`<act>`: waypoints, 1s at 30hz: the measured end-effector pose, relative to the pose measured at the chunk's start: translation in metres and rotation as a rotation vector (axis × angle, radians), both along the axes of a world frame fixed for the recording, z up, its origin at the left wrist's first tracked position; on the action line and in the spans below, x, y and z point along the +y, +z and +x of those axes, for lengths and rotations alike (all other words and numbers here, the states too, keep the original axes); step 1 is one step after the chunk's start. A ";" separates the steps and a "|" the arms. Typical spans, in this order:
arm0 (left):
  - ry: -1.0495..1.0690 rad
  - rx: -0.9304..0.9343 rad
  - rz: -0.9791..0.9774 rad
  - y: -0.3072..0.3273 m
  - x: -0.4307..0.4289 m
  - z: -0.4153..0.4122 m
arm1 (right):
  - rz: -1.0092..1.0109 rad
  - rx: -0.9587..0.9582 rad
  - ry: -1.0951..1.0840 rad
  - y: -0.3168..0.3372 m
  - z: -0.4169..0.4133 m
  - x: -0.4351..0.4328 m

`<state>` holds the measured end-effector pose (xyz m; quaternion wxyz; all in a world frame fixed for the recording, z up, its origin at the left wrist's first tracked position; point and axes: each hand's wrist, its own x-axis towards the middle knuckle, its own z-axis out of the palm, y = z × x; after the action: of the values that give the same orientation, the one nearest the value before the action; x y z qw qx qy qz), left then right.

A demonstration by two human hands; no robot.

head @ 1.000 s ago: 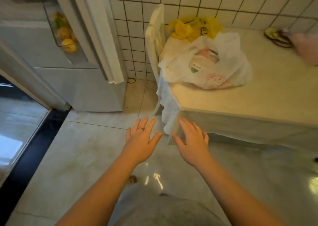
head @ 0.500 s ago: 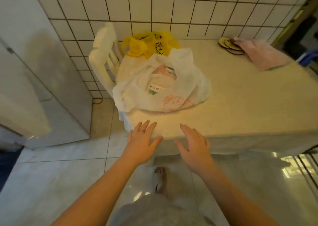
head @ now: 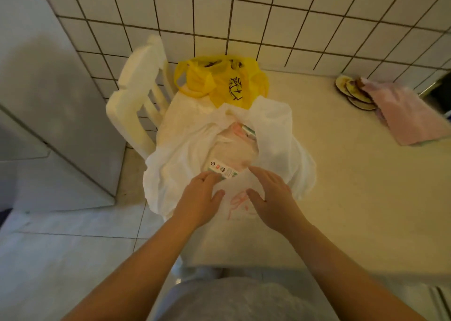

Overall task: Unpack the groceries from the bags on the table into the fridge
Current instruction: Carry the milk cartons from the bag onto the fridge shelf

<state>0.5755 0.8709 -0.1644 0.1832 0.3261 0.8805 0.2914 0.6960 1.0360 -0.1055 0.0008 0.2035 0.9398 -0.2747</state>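
Stands at the near edge of the table (head: 361, 198), looking down on a white bag (head: 275, 130) slumped at its left corner, mouth gaping upward. Reaches toward it with both arms. Lays the left hand (head: 199, 198) on the bag's near lip, fingers relaxed and slightly apart, gripping nothing, tips touching the printed label of a pale pink package (head: 231, 153) lying inside. Holds the right hand (head: 273, 196) just beside it, over the bag's front with its pink drawing, fingers straight and fanned, likewise gripping nothing; cannot tell whether the palm touches the plastic. At the bag's far end, a second item (head: 247, 130) with a green and pink edge, too blurred to name. Behind the white bag and touching it, a yellow bag (head: 219, 81) with a black print, against the tiled wall (head: 292, 22). Far right on the table, a pink cloth (head: 410, 115) partly over a small stack of round mats (head: 351, 91). Close against the table's left side, a white chair (head: 136, 101); beyond that, the grey fridge (head: 61, 105), well apart from the bags.
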 end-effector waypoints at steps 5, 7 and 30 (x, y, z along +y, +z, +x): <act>-0.007 0.052 -0.013 -0.013 0.030 -0.031 | 0.058 -0.098 0.099 -0.013 -0.054 0.037; -0.032 0.062 -0.066 -0.020 0.040 -0.043 | 0.105 -0.137 0.147 -0.020 -0.081 0.049; -0.094 0.107 -0.178 -0.043 0.116 -0.168 | 0.545 -0.542 0.098 -0.086 -0.217 0.229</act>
<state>0.4075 0.9866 -0.2070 0.1777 0.3645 0.8951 0.1852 0.4789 1.2647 -0.1919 0.2079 0.2164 0.9526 0.0494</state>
